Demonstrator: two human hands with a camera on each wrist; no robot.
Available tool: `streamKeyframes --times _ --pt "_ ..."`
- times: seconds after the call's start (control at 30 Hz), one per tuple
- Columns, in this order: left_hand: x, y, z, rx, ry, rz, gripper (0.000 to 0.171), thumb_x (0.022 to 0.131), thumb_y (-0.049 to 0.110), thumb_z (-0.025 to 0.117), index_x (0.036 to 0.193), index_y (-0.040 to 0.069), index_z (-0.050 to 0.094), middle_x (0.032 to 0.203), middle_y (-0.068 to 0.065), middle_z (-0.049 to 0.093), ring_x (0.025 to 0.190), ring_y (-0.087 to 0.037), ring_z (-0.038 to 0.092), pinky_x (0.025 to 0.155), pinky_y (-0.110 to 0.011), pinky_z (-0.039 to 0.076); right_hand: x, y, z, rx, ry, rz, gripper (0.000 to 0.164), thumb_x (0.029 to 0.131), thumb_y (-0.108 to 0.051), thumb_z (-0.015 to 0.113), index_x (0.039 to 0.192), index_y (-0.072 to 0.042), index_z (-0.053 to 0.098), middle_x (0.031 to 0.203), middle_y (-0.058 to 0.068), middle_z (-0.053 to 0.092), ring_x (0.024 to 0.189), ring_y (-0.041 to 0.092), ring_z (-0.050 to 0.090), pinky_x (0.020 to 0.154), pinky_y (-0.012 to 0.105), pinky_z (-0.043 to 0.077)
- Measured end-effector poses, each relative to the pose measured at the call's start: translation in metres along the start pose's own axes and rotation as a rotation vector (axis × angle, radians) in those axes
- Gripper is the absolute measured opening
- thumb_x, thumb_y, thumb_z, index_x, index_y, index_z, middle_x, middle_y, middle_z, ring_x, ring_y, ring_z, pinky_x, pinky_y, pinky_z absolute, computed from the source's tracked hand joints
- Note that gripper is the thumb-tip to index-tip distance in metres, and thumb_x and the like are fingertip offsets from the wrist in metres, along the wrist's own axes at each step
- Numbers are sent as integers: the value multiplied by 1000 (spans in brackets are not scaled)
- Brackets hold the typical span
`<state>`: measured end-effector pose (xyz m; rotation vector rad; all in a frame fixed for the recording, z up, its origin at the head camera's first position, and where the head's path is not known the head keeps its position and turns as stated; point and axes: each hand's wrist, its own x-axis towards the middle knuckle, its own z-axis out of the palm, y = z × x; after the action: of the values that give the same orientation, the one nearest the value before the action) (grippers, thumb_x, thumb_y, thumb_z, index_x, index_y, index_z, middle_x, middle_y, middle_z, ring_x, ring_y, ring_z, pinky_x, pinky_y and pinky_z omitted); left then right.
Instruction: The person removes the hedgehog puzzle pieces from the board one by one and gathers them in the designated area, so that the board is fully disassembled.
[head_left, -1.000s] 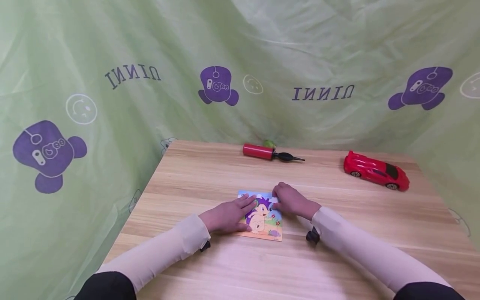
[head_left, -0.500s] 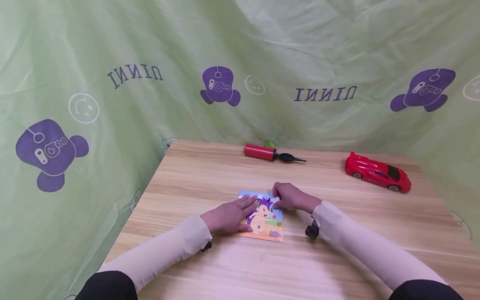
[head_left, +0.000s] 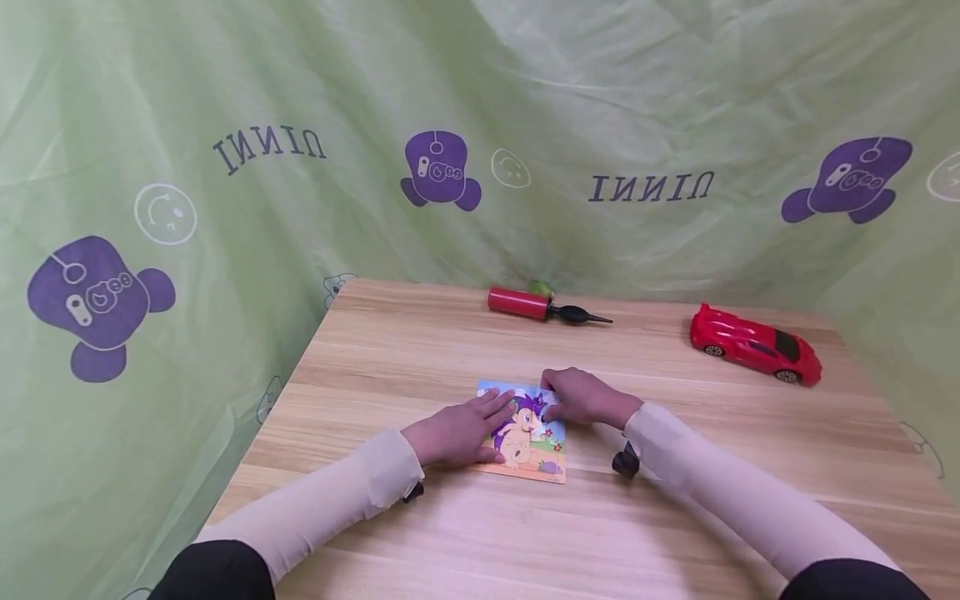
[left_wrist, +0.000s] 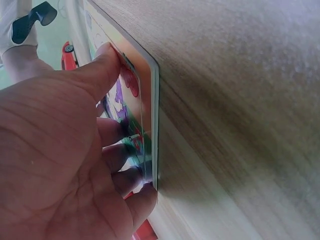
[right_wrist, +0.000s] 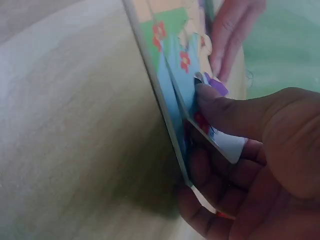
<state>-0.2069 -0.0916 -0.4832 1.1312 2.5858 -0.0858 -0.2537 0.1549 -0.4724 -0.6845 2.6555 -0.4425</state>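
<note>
Head view is showing your two arms in cream sleeves reaching over the one wooden table (head_left: 450, 533). One picture puzzle (head_left: 525, 437), printed with a purple-spiked hedgehog, is lying flat near the middle of the table, and both hands are working on it.

Your left hand (head_left: 457, 433) is lying flat with straight fingers, pressing on the puzzle's left half; the left wrist view is showing the thumb (left_wrist: 102, 70) and fingertips bearing on the board's face.

Your right hand (head_left: 581, 396) is sitting at the puzzle's far right corner with curled fingers. In the right wrist view its thumb (right_wrist: 225, 107) is pinching one loose puzzle piece (right_wrist: 217, 137), tilted up off the board's edge.

Farther off, one red pump (head_left: 543, 307) with a black nozzle is lying at the far edge, and one red toy car (head_left: 753, 343) is standing at the far right.

Behind the table a green cloth (head_left: 300, 83) is hanging, showing mirrored writing twice, four purple figures and pale smiley faces.
</note>
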Motion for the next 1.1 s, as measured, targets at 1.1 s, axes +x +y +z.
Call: streamKeyframes --times 1.1 --pt "1 1 2 15 0 1 83 99 62 45 162 16 18 171 -3 8 158 -25 13 125 -37 30 -7 4 9 18 94 -111 17 88 -21 77 91 -10 65 70 -3 57 63 10 47 58 22 39"
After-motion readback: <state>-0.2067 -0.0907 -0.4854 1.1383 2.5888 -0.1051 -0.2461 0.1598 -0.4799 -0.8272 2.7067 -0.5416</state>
